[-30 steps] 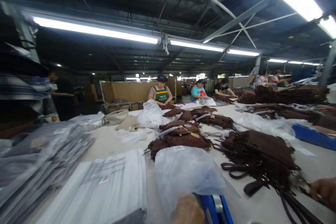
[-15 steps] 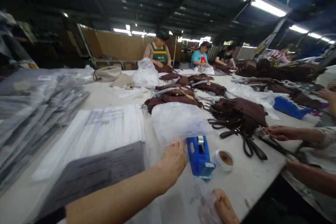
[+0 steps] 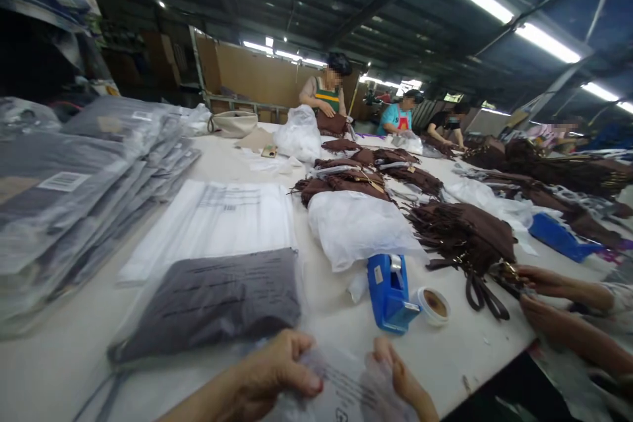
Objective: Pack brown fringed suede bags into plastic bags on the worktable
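A long white bench [image 3: 148, 316] in a dim workshop carries one blue tape dispenser [image 3: 389, 291]. Nearer than the dispenser, at the bench edge, the left hand [image 3: 277, 369] and right hand [image 3: 400, 376] each pinch closed on one clear printed plastic bag [image 3: 341, 386] stretched between them, its long axis left-right. Left of the dispenser lies one bagged grey item [image 3: 212, 300].

Both hands pinched a clear plastic bag [image 3: 341, 389] at the table [image 3: 341, 303] edge, left hand [image 3: 277, 372] and right hand [image 3: 398, 372] gripping its top. A blue tape dispenser [image 3: 388, 293] and tape roll [image 3: 434, 305] sat just beyond
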Action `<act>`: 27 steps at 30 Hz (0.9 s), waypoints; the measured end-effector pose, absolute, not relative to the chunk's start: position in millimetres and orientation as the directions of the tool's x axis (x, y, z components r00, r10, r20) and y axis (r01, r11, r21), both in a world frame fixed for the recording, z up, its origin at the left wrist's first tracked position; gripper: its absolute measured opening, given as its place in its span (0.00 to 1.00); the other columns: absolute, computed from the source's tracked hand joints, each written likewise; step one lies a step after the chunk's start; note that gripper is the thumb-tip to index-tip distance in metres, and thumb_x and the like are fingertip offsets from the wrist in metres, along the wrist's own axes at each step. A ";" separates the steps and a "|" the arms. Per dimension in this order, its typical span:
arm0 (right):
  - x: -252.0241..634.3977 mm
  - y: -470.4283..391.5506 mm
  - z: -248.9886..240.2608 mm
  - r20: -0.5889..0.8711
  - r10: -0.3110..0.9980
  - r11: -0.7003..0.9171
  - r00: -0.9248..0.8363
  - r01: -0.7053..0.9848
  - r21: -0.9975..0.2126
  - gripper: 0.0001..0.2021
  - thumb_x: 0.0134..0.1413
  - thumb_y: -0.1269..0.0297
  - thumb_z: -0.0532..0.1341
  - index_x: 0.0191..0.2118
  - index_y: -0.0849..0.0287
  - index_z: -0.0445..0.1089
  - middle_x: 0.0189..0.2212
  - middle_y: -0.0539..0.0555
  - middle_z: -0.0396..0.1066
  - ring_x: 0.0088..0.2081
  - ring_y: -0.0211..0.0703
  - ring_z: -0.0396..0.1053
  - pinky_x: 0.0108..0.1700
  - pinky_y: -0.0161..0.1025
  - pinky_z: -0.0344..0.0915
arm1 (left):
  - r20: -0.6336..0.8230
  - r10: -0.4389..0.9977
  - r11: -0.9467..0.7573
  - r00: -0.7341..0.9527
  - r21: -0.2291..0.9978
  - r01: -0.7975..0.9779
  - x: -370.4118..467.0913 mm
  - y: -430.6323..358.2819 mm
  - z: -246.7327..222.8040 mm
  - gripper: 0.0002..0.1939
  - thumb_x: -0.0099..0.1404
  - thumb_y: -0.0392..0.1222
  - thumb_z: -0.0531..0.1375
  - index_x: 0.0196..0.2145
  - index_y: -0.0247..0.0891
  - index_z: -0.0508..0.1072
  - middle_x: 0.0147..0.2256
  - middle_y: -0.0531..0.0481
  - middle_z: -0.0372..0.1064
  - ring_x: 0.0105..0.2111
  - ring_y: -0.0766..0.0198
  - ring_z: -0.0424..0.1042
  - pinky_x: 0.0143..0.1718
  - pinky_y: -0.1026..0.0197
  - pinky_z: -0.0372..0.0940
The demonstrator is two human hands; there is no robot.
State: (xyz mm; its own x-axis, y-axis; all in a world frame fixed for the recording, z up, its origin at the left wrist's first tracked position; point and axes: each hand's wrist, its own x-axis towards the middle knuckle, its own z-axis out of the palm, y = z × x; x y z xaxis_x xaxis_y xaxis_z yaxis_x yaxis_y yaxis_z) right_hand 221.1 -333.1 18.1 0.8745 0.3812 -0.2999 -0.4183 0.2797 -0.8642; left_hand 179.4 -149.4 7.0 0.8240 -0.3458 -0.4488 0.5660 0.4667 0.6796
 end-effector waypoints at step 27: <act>285.8 -116.9 -22.5 0.066 0.663 -0.292 0.746 0.339 -0.894 0.16 0.42 0.56 0.61 0.38 0.58 0.68 0.21 0.48 0.66 0.24 0.43 0.64 0.32 0.41 0.59 | 0.339 0.268 -0.856 0.902 0.513 0.062 121.0 16.0 -26.9 0.15 0.63 0.30 0.48 0.39 0.38 0.72 0.42 0.42 0.69 0.47 0.55 0.65 0.49 0.51 0.61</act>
